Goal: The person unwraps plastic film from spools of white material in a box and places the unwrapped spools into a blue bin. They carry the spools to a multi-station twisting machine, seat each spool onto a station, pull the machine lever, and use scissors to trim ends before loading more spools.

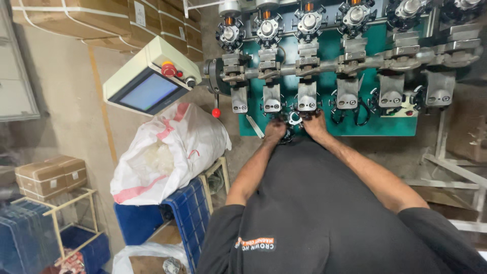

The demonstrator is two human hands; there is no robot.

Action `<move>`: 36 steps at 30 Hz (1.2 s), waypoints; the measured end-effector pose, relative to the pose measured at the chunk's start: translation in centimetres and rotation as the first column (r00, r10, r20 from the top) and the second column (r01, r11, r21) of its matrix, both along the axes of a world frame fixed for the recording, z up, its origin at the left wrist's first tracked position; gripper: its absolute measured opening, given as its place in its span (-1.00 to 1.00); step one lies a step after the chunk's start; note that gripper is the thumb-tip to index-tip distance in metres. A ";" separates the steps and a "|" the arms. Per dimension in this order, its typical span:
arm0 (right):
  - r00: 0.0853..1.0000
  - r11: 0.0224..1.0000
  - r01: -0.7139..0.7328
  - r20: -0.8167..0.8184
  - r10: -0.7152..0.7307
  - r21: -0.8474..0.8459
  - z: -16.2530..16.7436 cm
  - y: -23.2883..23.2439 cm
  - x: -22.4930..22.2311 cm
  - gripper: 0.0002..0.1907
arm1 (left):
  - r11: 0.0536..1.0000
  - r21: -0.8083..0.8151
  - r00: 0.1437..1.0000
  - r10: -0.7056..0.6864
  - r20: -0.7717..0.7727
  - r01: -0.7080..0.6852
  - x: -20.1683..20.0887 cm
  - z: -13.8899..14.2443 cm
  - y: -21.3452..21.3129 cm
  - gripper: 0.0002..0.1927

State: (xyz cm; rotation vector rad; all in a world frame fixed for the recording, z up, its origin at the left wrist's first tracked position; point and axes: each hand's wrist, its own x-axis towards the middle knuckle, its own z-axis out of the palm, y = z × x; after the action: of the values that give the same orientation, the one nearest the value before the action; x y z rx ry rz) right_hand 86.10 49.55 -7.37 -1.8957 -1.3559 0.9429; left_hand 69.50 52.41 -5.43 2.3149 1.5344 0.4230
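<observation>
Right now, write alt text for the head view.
A person's left hand and right hand work a small metal ring part under a green multi-station machine. A control panel and a white sack sit to the left.

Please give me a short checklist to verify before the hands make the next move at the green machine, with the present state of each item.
1. Left hand on the small metal part: ok.
2. Right hand at the same station: ok.
3. Grip on the part secure: cannot tell, fingers hide it.
4. Red stop button on the control box unobstructed: ok.
5. Screen status: cannot tell.
6. White sack apart from the arms: ok.
</observation>
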 end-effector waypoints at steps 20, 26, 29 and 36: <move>0.507 0.655 -0.150 -0.626 -0.593 -0.741 0.7 -0.8 -1.7 -0.68 | 0.472 -0.877 0.566 0.749 0.343 -0.093 -1.7 0.8 -0.6 -0.59; 0.297 0.672 -0.334 -0.751 -0.590 -0.661 1.3 -0.1 -5.0 -0.84 | 0.616 -0.777 0.680 0.625 0.384 -0.127 -5.2 0.6 0.5 -0.52; 0.049 0.735 -0.303 -0.780 -0.624 -0.607 1.4 1.5 -9.2 -0.86 | 0.408 -0.883 -0.153 0.912 0.381 0.233 -7.3 1.1 2.6 -0.46; -0.125 0.850 -0.140 -0.843 -0.523 -0.507 2.2 4.0 -14.9 -0.91 | 0.487 -0.660 -0.261 0.871 0.417 0.572 -9.1 3.3 5.6 -0.23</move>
State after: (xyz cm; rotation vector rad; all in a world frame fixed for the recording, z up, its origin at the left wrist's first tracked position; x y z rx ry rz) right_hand 71.23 53.57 -5.21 -0.8191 0.2431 2.0082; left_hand 60.41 58.04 -2.18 0.0412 0.6524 0.9821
